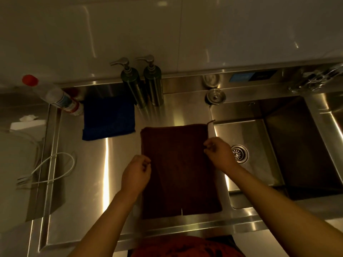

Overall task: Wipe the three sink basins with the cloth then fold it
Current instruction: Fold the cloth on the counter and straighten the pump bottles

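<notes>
A dark brown cloth lies flat, folded into a tall rectangle, on the steel drainboard just left of the sinks. My left hand is at the cloth's left edge with thumb and fingers pinched on it. At the right edge, my right hand pinches the cloth the same way. A thin loop sticks up from the cloth's far right corner. To the right is a shallow basin with a round drain, then a deeper basin.
A blue cloth lies at the back left. Two pump dispensers stand by the wall, with a red-capped bottle further left. A white cable lies far left. A drain plug and a faucet sit at the back right.
</notes>
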Available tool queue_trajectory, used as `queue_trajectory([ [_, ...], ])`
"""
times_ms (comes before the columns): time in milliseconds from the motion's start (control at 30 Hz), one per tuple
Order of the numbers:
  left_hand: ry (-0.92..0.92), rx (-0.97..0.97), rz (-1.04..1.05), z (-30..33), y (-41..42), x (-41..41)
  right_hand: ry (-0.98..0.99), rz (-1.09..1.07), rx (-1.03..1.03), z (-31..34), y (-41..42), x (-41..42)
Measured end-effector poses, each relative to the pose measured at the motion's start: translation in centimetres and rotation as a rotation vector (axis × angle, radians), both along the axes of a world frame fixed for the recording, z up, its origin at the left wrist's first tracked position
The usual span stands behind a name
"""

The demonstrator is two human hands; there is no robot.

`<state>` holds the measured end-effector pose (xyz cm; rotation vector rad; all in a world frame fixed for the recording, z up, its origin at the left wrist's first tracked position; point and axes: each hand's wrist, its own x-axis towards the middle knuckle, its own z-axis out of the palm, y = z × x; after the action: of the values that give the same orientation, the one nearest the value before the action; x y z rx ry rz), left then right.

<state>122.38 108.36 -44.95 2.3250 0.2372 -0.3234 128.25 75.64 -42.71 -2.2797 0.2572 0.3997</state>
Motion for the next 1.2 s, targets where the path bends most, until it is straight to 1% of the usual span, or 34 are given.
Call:
queue_trajectory([
  [100, -0.012, 0.030, -0.185, 0.3, -0.6, -4.0, 0.040, 0.185, -0.008, 0.2, 0.6, -4.3],
  [200, 0.013, 0.053, -0.361, 0.4, -0.9, -7.6, 0.095, 0.350, -0.004, 0.2, 1.0, -7.9],
  [367, 0.069, 0.122, -0.530, -0.5, -0.4, -12.0, 0.166, 0.525, -0.102, -0.5, 0.2, -12.0],
  [433, 0.068, 0.160, -0.523, -0.7, -0.3, -13.2, 0.176, 0.603, -0.155, -0.7, -0.2, -13.7],
  [500, 0.055, 0.190, -0.473, -0.9, -0.4, -13.9, 0.175, 0.641, -0.198, -1.0, -0.8, -15.1],
  [633, 0.041, 0.247, -0.365, -1.0, -0.9, -14.9, 0.084, 0.639, -0.252, -1.5, -1.6, -16.9],
  [800, 0.031, 0.335, -0.354, -1.0, -1.3, -15.5, 0.020, 0.675, -0.311, -1.5, -1.2, -17.6],
  [900, 0.054, 0.336, -0.363, -1.1, -1.0, -16.1, 0.040, 0.680, -0.309, -1.4, -1.3, -18.1],
  [1000, 0.042, 0.302, -0.337, -0.9, -0.8, -17.0, 0.062, 0.630, -0.270, -1.4, -1.7, -18.9],
  [1100, 0.025, 0.265, -0.312, -0.8, -0.8, -17.9, 0.016, 0.593, -0.264, -1.6, -2.0, -19.6],
  [1200, 0.008, 0.245, -0.347, -0.6, -0.9, -18.3, -0.027, 0.592, -0.262, -1.4, -1.9, -19.9],
])
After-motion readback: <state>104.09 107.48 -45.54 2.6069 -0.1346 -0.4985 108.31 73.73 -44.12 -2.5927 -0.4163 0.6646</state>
